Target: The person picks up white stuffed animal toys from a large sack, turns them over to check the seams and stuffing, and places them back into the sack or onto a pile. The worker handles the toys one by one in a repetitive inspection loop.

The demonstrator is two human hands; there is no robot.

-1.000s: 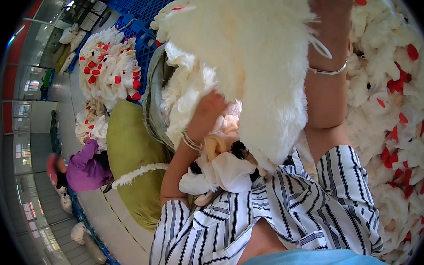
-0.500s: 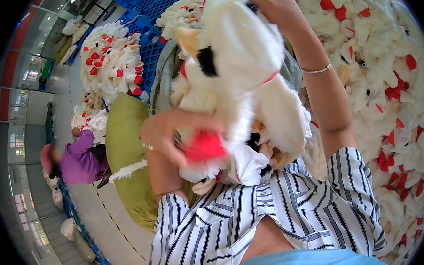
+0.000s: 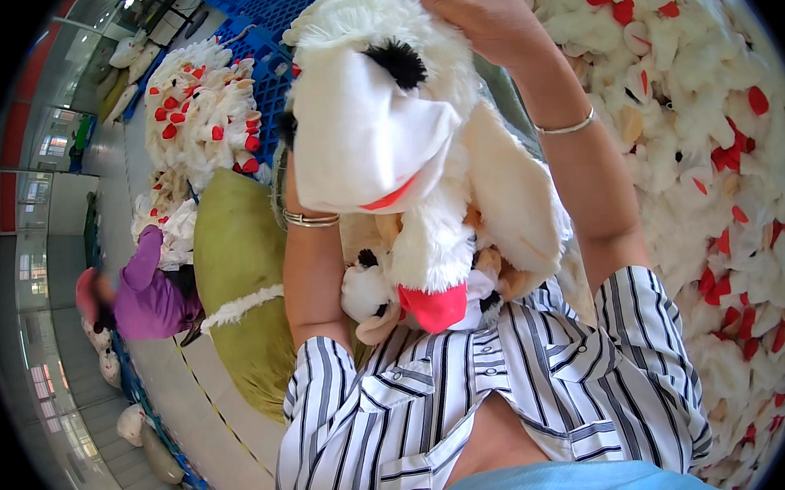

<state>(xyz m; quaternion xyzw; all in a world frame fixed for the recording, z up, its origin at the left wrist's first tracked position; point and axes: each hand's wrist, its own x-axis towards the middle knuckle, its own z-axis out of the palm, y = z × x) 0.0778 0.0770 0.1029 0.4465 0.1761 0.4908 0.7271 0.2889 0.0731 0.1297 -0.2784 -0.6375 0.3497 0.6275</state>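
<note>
A limp white plush animal skin [image 3: 376,129] is held up before my chest, with shaggy fur, a smooth muzzle, black fuzzy eye patches, a red mouth line and a long cream ear [image 3: 514,197]. At its top edge, my right hand [image 3: 477,6] has its fingers closed on the fur. My left forearm [image 3: 315,277], with bangles at the wrist, goes up behind the muzzle, which hides that hand. From the skin's lower part hangs a red tip [image 3: 434,307]. Against my striped shirt lie more plush skins [image 3: 368,291] with black patches.
An olive sack [image 3: 242,281] stands at my left. Beyond it is a pile of white and red plush skins [image 3: 204,104] by blue plastic pallets [image 3: 262,19]. A large heap of skins [image 3: 715,225] fills the right side. At far left sits a person in purple [image 3: 148,291].
The plush head has turned so its muzzle points down and left. My left hand has left the red piece and moved up behind the head. My right hand has shifted slightly left.
</note>
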